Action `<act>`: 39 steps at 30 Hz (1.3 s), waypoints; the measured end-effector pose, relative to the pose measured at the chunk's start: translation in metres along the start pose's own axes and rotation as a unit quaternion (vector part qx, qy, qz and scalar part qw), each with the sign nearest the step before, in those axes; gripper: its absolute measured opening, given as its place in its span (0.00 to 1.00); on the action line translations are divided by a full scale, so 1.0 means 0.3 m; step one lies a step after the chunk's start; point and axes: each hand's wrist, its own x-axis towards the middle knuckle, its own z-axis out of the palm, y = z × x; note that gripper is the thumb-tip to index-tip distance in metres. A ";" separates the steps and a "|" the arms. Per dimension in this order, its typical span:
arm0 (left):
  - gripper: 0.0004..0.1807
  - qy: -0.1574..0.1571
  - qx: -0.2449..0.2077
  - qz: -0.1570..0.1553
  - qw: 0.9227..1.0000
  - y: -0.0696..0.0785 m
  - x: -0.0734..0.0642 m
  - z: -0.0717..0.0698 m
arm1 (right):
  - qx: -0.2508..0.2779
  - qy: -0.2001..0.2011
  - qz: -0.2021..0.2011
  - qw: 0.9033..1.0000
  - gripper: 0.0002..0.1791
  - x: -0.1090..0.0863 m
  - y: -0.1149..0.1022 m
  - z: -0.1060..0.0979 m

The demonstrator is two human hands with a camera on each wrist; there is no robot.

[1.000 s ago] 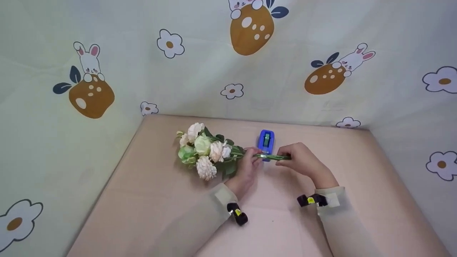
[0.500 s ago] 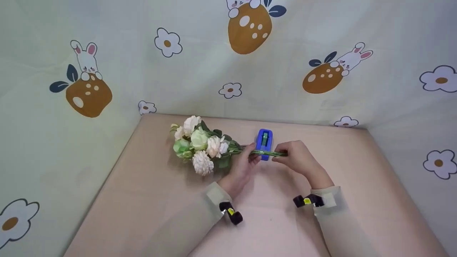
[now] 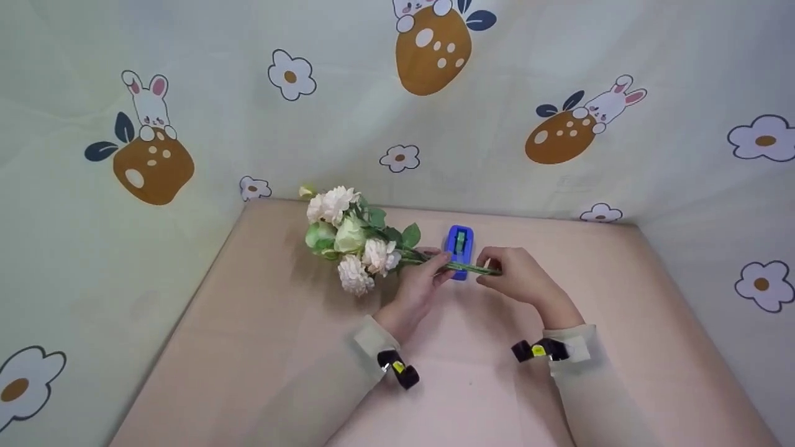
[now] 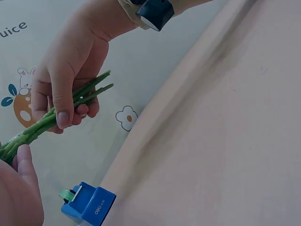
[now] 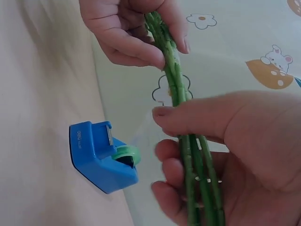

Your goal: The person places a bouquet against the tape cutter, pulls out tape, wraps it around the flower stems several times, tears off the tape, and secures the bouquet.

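Observation:
My left hand grips the upper stems of a bouquet of artificial flowers, whose cream, pale pink and green heads point to the left. Near the cut ends, my right hand pinches the same green stems between thumb and fingers. The right wrist view shows clear tape glinting on the bundle between both hands. Just behind the stems stands a blue tape dispenser with a green roll core. Both hands hold the bouquet above the table.
A pinkish-beige cloth covers the table. Patterned curtains with rabbits, orange fruit and flowers rise along the back and both sides. Small black wrist cameras sit on the sleeves.
The bouquet has shifted slightly left and rolled about its stems, so its flower heads face differently. Both hands moved a little left with it; both still hold the stems.

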 end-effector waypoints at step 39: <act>0.16 -0.031 -0.013 -0.004 0.999 -0.031 0.023 -0.036 | 0.090 -0.086 -0.020 0.992 0.13 0.028 0.064 0.059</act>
